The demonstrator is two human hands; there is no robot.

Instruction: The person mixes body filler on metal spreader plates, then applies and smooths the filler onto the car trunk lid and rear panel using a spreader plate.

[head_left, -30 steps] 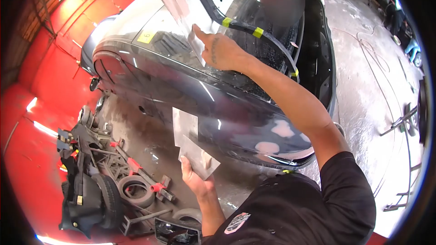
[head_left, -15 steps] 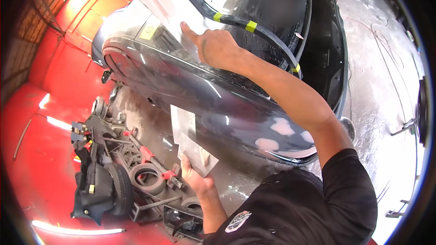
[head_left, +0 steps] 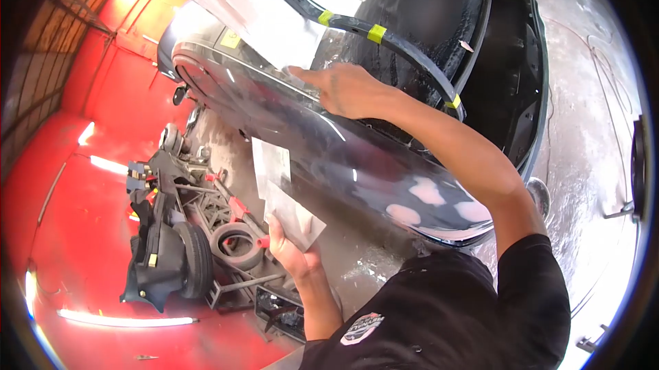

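My left hand (head_left: 294, 250) grips two thin, flat grey plates (head_left: 295, 215), one overlapping the other, held up beside the car. A small beige patch shows on the lower plate. My right hand (head_left: 347, 88) is at the upper edge of the dark car side panel (head_left: 329, 154). Its index finger points forward onto the surface while the other fingers curl under. Whatever may be inside that grasp is hidden. Just beyond the fingertip hangs a large white panel (head_left: 274, 20). A black curved strip (head_left: 412, 55) with yellow tape pieces crosses above the rear window.
Pale patches (head_left: 427, 191) mark the car's rear corner. Several loose parts, among them a tire (head_left: 237, 246) and a black plastic liner (head_left: 154, 253), lie on the left. An open black cavity (head_left: 511, 61) is at the car's rear. Cables (head_left: 597, 61) lie on the floor at right.
My right hand has shifted slightly right and down in view, its fingertip still at the panel edge. The plates in my left hand have risen a little. The whole view has turned slightly.
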